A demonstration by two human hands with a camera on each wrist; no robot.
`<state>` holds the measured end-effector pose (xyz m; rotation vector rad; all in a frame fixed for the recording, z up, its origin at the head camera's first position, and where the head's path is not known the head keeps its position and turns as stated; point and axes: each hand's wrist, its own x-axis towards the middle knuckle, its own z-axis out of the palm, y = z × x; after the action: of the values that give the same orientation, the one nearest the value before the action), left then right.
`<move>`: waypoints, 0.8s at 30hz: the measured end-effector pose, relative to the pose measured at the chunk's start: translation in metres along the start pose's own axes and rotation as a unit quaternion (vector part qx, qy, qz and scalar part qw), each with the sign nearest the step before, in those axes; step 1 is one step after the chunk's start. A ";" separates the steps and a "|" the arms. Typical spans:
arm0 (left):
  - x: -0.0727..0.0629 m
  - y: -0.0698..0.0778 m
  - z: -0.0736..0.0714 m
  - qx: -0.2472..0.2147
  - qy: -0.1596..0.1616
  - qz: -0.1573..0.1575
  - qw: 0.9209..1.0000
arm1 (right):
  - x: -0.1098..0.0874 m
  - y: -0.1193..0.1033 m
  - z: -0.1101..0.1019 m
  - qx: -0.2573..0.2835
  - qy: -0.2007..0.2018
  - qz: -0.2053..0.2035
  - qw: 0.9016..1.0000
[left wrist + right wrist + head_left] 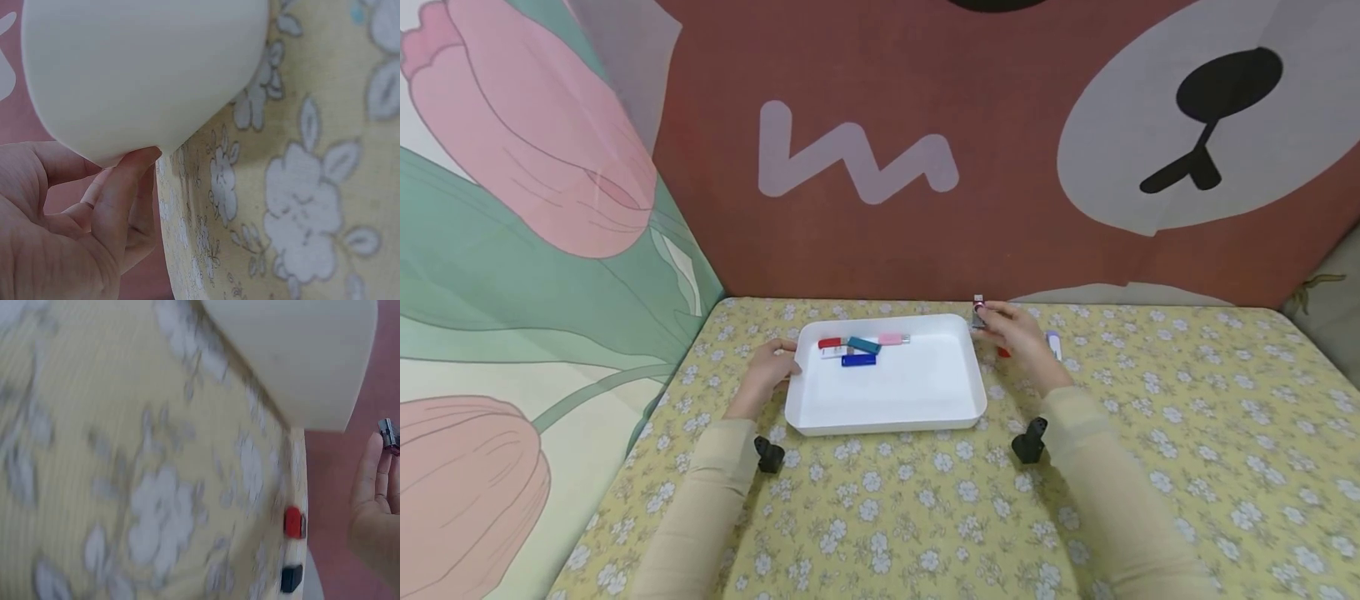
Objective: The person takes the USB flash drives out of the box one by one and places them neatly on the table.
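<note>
My left hand (772, 367) grips the left side of a white tray (887, 408). In the left wrist view its thumb and fingers (128, 181) meet at the tray's corner. Above the tray's back right corner, my right hand (1017, 333) pinches a silver and dark red USB flash drive (978, 310) at the fingertips. The right wrist view shows the metal of this flash drive (389, 434) at its right edge. Inside the tray, toward the back left, lie a red flash drive (830, 342), a teal one (864, 345), a pink one (891, 339), a blue one (858, 360) and a white one (832, 352).
Beneath my right hand a red flash drive (1003, 352) lies on the flowered cloth (880, 508). A white and purple one (1054, 343) is to its right. A small black object (292, 578) shows beside the red one in the right wrist view. A brown printed backdrop (865, 250) stands behind.
</note>
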<state>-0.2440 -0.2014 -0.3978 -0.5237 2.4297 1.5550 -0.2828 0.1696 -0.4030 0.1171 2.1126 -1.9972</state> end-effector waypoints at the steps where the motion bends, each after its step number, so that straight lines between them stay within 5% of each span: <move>1: 0.000 0.000 0.000 -0.001 -0.001 0.002 1.000 | -0.001 0.001 -0.003 -0.001 0.001 0.001 1.000; 24: 0.004 0.001 0.001 -0.003 0.003 -0.012 1.000 | -0.012 0.013 -0.054 0.007 0.077 0.015 0.997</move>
<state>-0.2481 -0.2009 -0.3989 -0.5565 2.4148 1.5538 -0.2743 0.2256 -0.4105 0.3144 2.1746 -2.0458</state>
